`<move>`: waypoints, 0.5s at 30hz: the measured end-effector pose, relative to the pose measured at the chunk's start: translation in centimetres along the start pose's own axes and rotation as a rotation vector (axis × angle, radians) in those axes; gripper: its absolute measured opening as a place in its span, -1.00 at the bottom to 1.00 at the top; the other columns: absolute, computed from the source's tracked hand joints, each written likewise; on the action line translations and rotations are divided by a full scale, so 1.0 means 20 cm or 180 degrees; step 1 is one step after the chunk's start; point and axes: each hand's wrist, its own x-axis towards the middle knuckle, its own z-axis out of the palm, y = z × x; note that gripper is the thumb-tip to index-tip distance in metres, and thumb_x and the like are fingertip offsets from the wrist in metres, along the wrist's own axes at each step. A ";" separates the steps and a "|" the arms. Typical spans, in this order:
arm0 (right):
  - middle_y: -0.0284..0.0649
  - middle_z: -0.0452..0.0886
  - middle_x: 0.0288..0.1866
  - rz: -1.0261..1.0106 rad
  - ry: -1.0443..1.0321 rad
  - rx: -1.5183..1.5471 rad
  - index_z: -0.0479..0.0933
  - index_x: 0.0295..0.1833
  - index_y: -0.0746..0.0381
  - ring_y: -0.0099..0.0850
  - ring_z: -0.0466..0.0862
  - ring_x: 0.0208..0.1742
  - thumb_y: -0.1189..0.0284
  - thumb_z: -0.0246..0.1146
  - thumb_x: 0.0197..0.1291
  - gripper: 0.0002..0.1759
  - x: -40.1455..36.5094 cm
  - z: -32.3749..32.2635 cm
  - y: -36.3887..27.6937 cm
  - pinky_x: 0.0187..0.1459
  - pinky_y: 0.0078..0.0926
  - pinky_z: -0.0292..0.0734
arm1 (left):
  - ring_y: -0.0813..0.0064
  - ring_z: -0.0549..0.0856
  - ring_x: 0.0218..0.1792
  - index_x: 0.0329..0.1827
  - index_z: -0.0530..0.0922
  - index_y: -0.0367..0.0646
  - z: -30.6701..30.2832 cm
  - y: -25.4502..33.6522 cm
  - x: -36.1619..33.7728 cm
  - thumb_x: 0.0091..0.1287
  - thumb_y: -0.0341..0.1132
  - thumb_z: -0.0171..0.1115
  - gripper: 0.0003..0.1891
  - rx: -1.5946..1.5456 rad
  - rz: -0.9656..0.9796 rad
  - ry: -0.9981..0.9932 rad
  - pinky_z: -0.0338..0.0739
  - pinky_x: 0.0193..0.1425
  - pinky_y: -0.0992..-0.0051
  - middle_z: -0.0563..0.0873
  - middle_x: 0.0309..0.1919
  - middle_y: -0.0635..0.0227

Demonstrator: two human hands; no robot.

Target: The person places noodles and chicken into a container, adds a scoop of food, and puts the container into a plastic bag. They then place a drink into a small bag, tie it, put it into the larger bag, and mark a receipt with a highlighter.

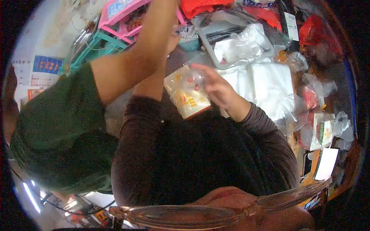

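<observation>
The right hand (217, 89) pinches the yellow packet (187, 98) by its upper corner, above the table's (181, 57) near edge. I cannot tell the left hand's grip, hidden behind a co-worker's arm (135, 57).

Worn items, one person, head view.

1. Top (200, 154): long-sleeved, dark brown, plain, of soft matte fabric with faint folds across the chest and shoulders.
2. Right sleeve (262, 123): same dark brown, looking greyer toward the cuff. It is full length with a snug, creased end at the wrist.
3. Left sleeve (140, 106): same fabric, with a rounded hem that ends partway along the arm. The left forearm (154, 77) is bare beyond it.
4. Right hand (219, 90): bare, fingers (202, 68) uncovered.
5. Spectacles (216, 210): clear plastic frame, blurred, lying along the lower edge of the view. One temple arm rises to the right.
</observation>
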 end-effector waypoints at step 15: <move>-0.13 0.40 -0.03 0.0004 -0.0043 -0.0152 0.14 0.27 0.33 -0.43 0.38 -0.02 0.16 0.16 -0.12 -0.18 0.01 -0.03 -0.01 -0.01 -0.56 0.23 | 0.17 0.61 -0.11 -0.19 0.61 -0.11 0.14 -0.02 0.17 0.04 -0.18 0.12 -0.68 0.2089 -0.0286 -0.1011 0.47 -0.03 0.22 0.63 -0.17 0.17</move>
